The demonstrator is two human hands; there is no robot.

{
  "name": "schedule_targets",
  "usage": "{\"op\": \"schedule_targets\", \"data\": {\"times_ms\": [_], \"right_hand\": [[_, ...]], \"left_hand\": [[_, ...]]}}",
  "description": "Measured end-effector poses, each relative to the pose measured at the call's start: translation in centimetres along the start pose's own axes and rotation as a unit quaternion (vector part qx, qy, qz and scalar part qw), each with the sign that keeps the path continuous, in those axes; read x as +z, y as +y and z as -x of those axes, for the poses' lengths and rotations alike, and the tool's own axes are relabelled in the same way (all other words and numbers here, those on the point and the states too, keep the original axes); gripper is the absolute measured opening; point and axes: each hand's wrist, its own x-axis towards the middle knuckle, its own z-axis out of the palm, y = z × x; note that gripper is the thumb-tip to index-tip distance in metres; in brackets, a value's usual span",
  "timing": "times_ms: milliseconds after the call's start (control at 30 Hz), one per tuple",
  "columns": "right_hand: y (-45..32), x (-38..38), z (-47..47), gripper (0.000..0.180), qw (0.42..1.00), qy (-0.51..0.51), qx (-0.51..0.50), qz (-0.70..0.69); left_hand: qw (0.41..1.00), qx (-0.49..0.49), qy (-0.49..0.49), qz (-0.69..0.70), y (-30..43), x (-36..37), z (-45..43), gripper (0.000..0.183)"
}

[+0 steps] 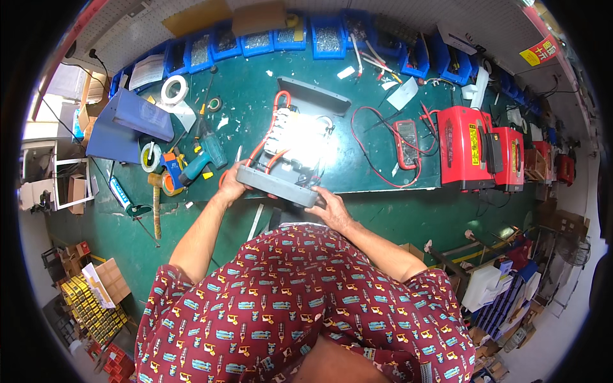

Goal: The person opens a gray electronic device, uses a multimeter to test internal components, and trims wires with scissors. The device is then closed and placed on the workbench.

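Observation:
An opened grey metal enclosure (280, 184) with orange-red cables (258, 148) lies at the front edge of the green workbench. Strong glare washes out much of its inside. My left hand (232, 184) grips its front left corner, and my right hand (330, 208) holds the front right corner, fingers against the panel. A dark grey panel (313, 95) stands at the enclosure's far side. Left of it lies a teal cordless drill (203, 160); to the right rests a red digital multimeter (407, 143) with its leads looped around it.
Blue parts bins (328, 38) line the back of the bench. Red machine cases (464, 146) stand at the right. On the left are bent blue sheet-metal panels (117, 127), tape rolls (174, 90), a hammer (156, 206) and a sealant tube (119, 194), near the bench edge.

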Motion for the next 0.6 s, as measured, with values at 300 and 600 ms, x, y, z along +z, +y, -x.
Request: {"op": "schedule_targets", "data": {"times_ms": [300, 600], "right_hand": [[-2.6, -6.3, -2.3, 0.041, 0.999, -0.031, 0.043, 0.011], [-6.7, -14.6, -16.7, 0.058, 0.961, 0.207, -0.091, 0.160]], "left_hand": [[0.995, -0.028, 0.092, -0.003, 0.3, -0.5, 2.1, 0.039], [0.908, -0.152, 0.161, 0.357, 4.1, 8.1, 8.1, 0.065]]}}
